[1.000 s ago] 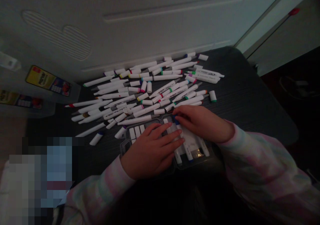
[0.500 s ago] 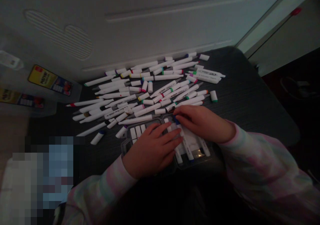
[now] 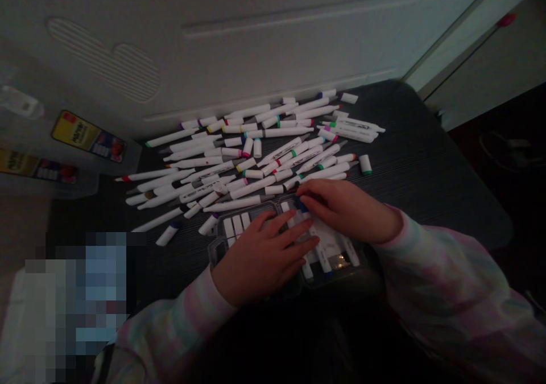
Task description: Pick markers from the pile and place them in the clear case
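Note:
A clear plastic case (image 3: 213, 248) lies unfolded at the table's near edge, with white markers in both halves. My left hand (image 3: 262, 259) rests across the middle of it, fingers spread over the markers and hiding part of both halves. In the right half, a blue-ended marker (image 3: 325, 263) lies lengthwise between two other white markers. The curled fingers of my right hand (image 3: 345, 209) close on its far blue end. Another marker (image 3: 350, 252) lies below my right wrist. Several white markers (image 3: 235, 224) sit side by side in the left half.
Loose white markers (image 3: 279, 132) and caps are strewn over the dark table (image 3: 435, 173) behind the case. A green-banded cap (image 3: 365, 165) stands to the right. Clear bins with a yellow label (image 3: 87, 135) are at left, against a pale panel (image 3: 273, 48).
My left hand's fingers have slid slightly to the right over the markers in the case. My right hand stays at the blue marker end.

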`<state>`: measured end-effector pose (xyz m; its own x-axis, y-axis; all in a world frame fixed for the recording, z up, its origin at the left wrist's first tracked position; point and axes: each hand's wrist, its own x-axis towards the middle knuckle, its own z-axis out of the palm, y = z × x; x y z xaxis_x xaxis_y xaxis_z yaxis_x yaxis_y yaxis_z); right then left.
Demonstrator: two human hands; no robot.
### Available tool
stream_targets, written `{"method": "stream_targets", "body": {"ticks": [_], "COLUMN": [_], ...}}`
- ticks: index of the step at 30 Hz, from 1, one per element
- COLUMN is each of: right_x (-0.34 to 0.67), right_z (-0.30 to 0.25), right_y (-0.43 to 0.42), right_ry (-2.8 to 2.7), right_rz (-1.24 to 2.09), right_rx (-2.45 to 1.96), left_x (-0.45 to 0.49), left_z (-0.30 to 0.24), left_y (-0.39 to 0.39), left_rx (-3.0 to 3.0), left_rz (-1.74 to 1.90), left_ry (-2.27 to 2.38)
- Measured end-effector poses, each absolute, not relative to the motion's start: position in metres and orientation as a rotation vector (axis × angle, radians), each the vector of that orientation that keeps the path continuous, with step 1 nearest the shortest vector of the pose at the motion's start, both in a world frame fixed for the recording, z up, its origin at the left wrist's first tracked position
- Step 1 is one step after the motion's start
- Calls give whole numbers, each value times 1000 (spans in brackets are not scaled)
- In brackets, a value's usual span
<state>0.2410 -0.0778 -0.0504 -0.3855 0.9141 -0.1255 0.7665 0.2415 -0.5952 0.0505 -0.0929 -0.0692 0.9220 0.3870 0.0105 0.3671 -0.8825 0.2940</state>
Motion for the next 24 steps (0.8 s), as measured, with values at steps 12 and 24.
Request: {"method": "stream_targets", "body": {"ticks": [12,24], "right_x": [242,242], "right_z": [-51,-52], "right_y": [-78,-78], "right_ry": [-2259,-2273], "right_rz": [873,826], "right_rx": [-1578,-1567], "left_x": [50,50], "left_z": [-68,-67], "left_y": [-92,-92], "left_rx": [2764,2731], "left_rz": [72,84], "left_ry": [529,556]}}
